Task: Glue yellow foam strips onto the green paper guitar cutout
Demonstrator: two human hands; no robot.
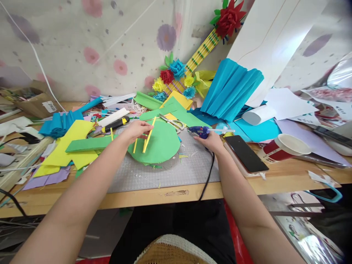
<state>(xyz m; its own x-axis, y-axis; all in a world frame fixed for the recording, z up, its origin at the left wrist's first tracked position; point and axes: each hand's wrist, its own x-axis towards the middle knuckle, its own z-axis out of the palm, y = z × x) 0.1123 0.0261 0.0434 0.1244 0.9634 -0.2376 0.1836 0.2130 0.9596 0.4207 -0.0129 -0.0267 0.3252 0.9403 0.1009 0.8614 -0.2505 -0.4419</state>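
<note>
My left hand (pixel 138 130) is closed on thin yellow paper sticks (pixel 149 136) and holds them slanted over a round green paper piece (pixel 162 145) on the grey cutting mat (pixel 176 168). A second yellow stick (pixel 135 145) lies on the green piece beside them. My right hand (pixel 211 141) grips a blue hot glue gun (pixel 199 131), which lies on its side at the mat's right with its nozzle pointing right. Its black cord (pixel 208 176) runs down over the table edge.
Scissors (pixel 172 121) lie behind the green piece. A black phone (pixel 245 153) and a red-and-white paper cup (pixel 280 147) sit to the right. Yellow, green, purple and blue paper (pixel 68 146), a yellow-black knife (pixel 115 124), a pleated blue fan (pixel 231 90) and a paper guitar with flowers (pixel 189 66) crowd the wooden table.
</note>
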